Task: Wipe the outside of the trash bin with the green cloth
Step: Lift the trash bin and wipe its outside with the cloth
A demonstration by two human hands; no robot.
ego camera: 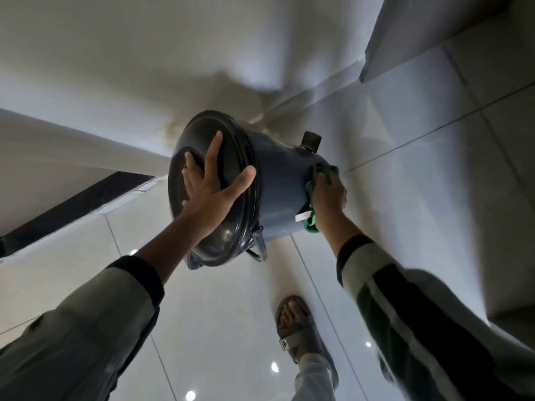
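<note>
A dark blue-grey trash bin (278,183) stands on the tiled floor in the middle of the view, its dark lid (228,227) facing me and its pedal (311,141) sticking out at the far side. My left hand (212,186) lies flat on the lid with fingers spread. My right hand (328,195) presses the green cloth (321,173) against the bin's right side, low near its base. A white tag hangs from the cloth.
Glossy pale floor tiles (231,314) surround the bin. A white wall (115,68) rises behind it, with a dark strip (72,206) at the left. A white cabinet edge (405,39) juts in at upper right. My sandalled foot (298,325) stands below the bin.
</note>
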